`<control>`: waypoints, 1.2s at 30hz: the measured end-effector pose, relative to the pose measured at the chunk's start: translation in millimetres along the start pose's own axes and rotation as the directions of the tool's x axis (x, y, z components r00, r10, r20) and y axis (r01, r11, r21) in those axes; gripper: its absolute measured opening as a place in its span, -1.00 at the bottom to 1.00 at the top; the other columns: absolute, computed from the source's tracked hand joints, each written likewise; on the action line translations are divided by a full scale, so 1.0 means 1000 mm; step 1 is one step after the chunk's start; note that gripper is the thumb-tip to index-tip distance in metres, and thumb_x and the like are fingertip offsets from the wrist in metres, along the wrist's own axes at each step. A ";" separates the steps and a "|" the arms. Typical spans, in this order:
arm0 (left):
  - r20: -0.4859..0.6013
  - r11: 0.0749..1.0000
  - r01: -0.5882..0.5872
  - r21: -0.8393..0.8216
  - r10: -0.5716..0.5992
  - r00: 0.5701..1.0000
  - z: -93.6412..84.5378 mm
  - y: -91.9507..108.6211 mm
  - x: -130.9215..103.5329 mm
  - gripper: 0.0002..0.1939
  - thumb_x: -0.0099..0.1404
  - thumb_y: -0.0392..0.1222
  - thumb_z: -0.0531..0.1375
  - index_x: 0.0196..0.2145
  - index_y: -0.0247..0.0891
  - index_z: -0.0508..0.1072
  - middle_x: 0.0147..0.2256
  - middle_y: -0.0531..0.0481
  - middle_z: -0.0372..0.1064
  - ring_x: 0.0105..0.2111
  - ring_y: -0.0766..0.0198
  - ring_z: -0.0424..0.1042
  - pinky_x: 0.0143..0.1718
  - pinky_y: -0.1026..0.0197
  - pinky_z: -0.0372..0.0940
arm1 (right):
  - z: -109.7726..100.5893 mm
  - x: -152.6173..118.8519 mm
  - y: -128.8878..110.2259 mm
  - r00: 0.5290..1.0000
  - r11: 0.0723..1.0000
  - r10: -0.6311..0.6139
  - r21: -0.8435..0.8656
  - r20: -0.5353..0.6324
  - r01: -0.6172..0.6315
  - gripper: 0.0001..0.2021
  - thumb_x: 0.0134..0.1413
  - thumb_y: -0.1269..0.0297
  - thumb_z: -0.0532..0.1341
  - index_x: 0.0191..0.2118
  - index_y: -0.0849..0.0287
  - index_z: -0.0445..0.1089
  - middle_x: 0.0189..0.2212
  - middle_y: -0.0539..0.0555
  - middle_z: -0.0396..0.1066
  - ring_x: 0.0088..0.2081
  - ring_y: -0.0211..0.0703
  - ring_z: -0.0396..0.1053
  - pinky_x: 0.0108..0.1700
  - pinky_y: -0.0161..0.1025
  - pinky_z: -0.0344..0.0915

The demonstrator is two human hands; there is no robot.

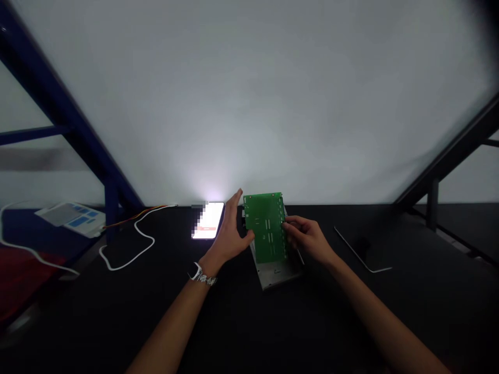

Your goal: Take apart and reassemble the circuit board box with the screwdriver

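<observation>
A green circuit board [268, 234] is held tilted above a flat grey metal plate [275, 275] that rests on the black table. My right hand [306, 236] pinches the board's right edge, where a row of small parts runs along the side. On the board's left is my left hand [230, 231], its thumb and fingers spread apart. The left thumb tip is at the board's left edge; whether it presses on it I cannot tell. Part of the metal plate is hidden behind the board.
A lit phone [208, 221] stands left of my left hand. Farther left lie a white cable [132, 259] with coloured wires and a printed sheet [74, 215]. On the right is a thin L-shaped rod [360, 258]. Blue frame bars [74, 114] border the table's left side.
</observation>
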State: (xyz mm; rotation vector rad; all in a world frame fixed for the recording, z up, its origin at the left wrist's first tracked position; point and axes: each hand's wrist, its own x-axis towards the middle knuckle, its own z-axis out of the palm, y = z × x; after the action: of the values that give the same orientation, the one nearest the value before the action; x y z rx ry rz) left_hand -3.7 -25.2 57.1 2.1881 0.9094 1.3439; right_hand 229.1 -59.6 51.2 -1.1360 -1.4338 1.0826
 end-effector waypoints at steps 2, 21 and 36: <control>-0.010 1.000 -0.008 -0.014 0.008 1.000 -0.001 0.002 0.000 0.00 0.12 -0.36 0.22 0.36 -0.03 -0.23 0.35 -0.13 -0.21 0.33 -0.11 -0.16 0.30 -0.23 -0.07 | -0.001 0.000 -0.002 0.999 0.997 0.021 0.073 0.042 -0.024 -0.61 0.07 0.04 0.28 -0.08 0.21 0.40 -0.59 -0.07 0.38 -0.63 -0.30 0.31 -0.65 -0.39 0.11; -0.019 0.985 0.085 -0.148 -0.089 0.996 0.026 0.008 -0.004 -0.14 0.26 -0.11 0.25 0.35 -0.02 -0.16 0.26 -0.22 0.01 0.27 -0.08 0.04 0.15 -0.16 0.20 | 0.015 0.001 0.010 0.980 0.964 0.130 0.213 0.151 -0.160 -0.66 -0.05 0.07 0.36 -0.33 0.15 0.25 -0.45 -0.04 0.38 -0.44 -0.25 0.41 -0.43 -0.30 0.40; 0.062 0.831 0.443 -0.336 -0.450 0.891 0.023 0.006 0.001 -0.58 0.35 0.12 0.08 0.01 -0.18 0.40 -0.17 -0.13 0.45 -0.25 0.11 0.48 -0.28 0.07 0.40 | 0.007 0.001 0.007 0.988 0.960 0.144 0.232 0.057 -0.153 -0.61 -0.12 0.10 0.41 -0.33 0.12 0.20 -0.50 -0.09 0.34 -0.49 -0.28 0.34 -0.52 -0.33 0.36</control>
State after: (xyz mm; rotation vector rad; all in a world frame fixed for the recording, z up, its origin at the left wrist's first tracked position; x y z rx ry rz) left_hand 19.0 -28.6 51.3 1.5743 1.0267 1.1845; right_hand 222.6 -58.2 43.3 -1.0676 -1.2257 1.3499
